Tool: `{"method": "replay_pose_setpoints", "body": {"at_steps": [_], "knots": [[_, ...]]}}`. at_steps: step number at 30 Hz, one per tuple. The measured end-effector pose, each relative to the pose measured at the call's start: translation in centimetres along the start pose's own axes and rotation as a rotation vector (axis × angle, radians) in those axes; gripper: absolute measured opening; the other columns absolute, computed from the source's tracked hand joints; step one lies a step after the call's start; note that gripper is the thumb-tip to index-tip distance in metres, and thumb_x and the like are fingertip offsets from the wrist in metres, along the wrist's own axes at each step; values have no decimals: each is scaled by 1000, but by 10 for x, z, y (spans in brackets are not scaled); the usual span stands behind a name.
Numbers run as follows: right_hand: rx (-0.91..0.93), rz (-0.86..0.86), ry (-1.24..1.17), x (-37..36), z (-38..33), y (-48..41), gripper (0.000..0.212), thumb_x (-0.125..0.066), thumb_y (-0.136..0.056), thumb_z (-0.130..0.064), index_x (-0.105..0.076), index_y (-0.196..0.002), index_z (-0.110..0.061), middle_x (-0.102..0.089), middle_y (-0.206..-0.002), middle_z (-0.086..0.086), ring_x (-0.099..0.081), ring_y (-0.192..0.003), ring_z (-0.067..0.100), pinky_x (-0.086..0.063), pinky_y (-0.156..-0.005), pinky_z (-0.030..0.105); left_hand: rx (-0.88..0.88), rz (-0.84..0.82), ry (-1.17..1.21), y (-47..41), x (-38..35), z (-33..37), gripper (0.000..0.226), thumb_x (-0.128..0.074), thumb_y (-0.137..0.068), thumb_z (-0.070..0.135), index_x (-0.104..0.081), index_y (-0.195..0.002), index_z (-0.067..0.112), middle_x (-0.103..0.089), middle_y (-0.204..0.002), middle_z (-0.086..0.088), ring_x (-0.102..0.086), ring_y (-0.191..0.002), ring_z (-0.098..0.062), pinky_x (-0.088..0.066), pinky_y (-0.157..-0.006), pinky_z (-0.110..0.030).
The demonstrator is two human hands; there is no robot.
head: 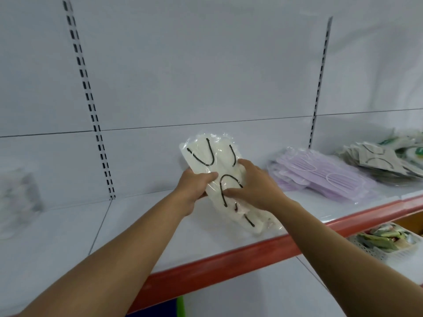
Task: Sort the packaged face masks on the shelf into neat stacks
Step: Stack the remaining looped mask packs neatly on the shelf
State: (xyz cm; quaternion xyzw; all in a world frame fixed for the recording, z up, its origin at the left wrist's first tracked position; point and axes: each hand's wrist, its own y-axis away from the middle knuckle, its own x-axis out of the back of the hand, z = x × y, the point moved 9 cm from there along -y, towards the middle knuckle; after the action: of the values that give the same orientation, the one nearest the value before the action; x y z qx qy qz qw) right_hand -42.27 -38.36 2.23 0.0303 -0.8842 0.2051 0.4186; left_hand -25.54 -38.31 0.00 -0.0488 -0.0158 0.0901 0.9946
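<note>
"Cream mask pack (206,154), where is it?"

"Between both my hands, over the middle of the shelf (137,225). It lies at a slant: the far end points up and left toward the back panel, and the near end points right, toward the red lip (229,255). Whether that near end touches the shelf, I cannot tell (the plastic blurs there)."

"And your fingers?"

"My left hand (194,186) grips the pack's left edge, fingers curled under and thumb on top. My right hand (254,186) lies on the front of the pack, its fingers fairly straight and spread, thumb stretched left beside a black ear loop."

"What about the other masks?"

"To the right sits the purple stack (320,177), packs fanned a little. Further right, just beside it, is the grey pile (377,159), loose and mixed with green-printed packs."

"Anything else?"

"A white basket (384,245) of packets on the lower level at the right, and a slotted upright (91,110) on the back wall, left of my hands."
</note>
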Motion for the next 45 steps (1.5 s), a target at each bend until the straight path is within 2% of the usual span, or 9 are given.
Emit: {"method": "replay_pose_setpoints", "body": {"at_steps": [7,14,18,22,25,32,37,43,45], "knots": [[225,45,-91,-30,-82,4,89,-78,-77,-36,-28,-150,-30,-43,-144,-8,-36,-133,14,-30,-100,24,113,-192,293,24,48,5,31,-67,-87,14,-69,-117,4,-73,-111,-13,-71,-98,-26,-57,-86,-35],[160,106,-319,-65,-113,-9,107,-84,-69,-47,-20,-153,-33,-27,-155,-14,-23,-141,7,-21,-111,25,66,-34,594,37,147,1,31,-64,-89,10,-66,-119,5,-70,-117,-15,-70,-103,-27,-59,-81,-37],[-64,-206,-936,-113,-121,-17,107,-84,-60,-40,-27,-150,-33,-49,-140,-5,-52,-124,11,-40,-105,34,-45,34,695,41,200,9,34,-63,-89,15,-64,-122,8,-69,-123,-11,-66,-113,-23,-55,-95,-37],[11,-516,-1258,-146,-162,-28,69,-80,-77,-18,-48,-138,-16,-66,-127,8,-65,-114,28,-54,-93,44,-108,73,679,35,222,13,33,-61,-92,19,-63,-124,10,-69,-123,-10,-66,-113,-23,-54,-95,-39],[116,-592,-1264,-159,-178,-31,51,-70,-81,-10,-55,-130,-9,-64,-126,20,-63,-113,39,-54,-93,50,-159,68,555,28,223,13,42,-61,-93,22,-57,-133,11,-67,-127,-10,-63,-119,-26,-49,-101,-46],[50,-326,-1187,-165,-139,-51,49,-78,-68,-9,-65,-115,-9,-70,-111,18,-70,-97,33,-57,-73,41,-128,19,253,18,208,-19,47,-74,-86,35,-61,-128,17,-70,-122,-2,-64,-117,-20,-49,-101,-42],[38,-173,-1110,-136,-123,-58,49,-81,-71,-3,-61,-115,-11,-74,-103,8,-72,-94,28,-59,-71,39,-176,11,273,11,227,-5,87,-88,-54,58,-61,-127,19,-68,-126,-1,-63,-119,-16,-51,-99,-36],[105,-235,-934,-131,-109,-57,54,-83,-73,-6,-59,-121,-12,-71,-112,8,-69,-103,27,-56,-90,45,-219,-3,301,14,269,1,101,-100,-32,41,-54,-121,25,-75,-102,6,-72,-89,-8,-54,-72,-17],[95,-252,-922,-136,-106,-58,52,-80,-75,-4,-59,-121,-14,-71,-113,7,-68,-105,25,-54,-94,46,-176,-62,158,12,266,-7,93,-98,-46,27,-54,-127,17,-74,-110,-1,-71,-100,-17,-56,-79,-23]]}}
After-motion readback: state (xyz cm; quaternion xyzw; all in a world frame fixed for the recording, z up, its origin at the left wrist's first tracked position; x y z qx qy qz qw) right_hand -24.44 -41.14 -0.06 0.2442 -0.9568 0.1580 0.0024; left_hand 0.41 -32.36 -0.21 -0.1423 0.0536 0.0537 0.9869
